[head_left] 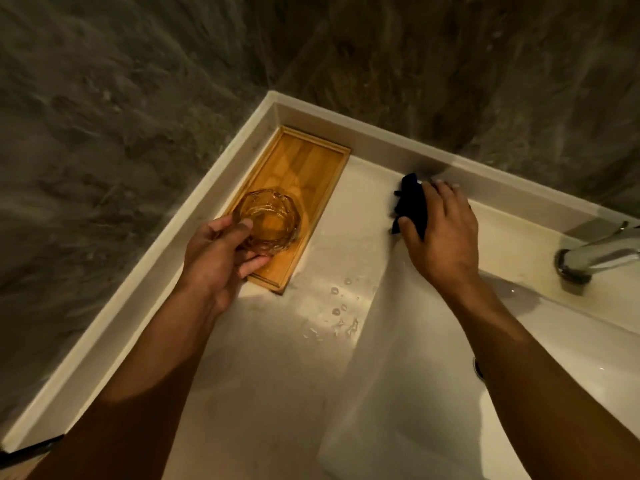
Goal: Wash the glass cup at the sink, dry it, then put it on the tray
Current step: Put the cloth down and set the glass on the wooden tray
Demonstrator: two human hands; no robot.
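A clear glass cup (268,220) with a wavy wall stands upright over the near half of a wooden tray (304,161). The tray lies in the back left corner of the white counter. My left hand (216,258) grips the cup's near side, thumb on the rim, fingers beneath. Whether the cup's base touches the tray I cannot tell. My right hand (443,230) is to the right, pressed down on a dark cloth (412,202) on the counter by the back ledge.
The white sink basin (415,393) opens at the lower right, with its drain (479,368) partly behind my right forearm. A chrome tap (595,254) stands at the right edge. Water drops (337,311) lie on the counter between tray and basin. A dark stone wall rises behind.
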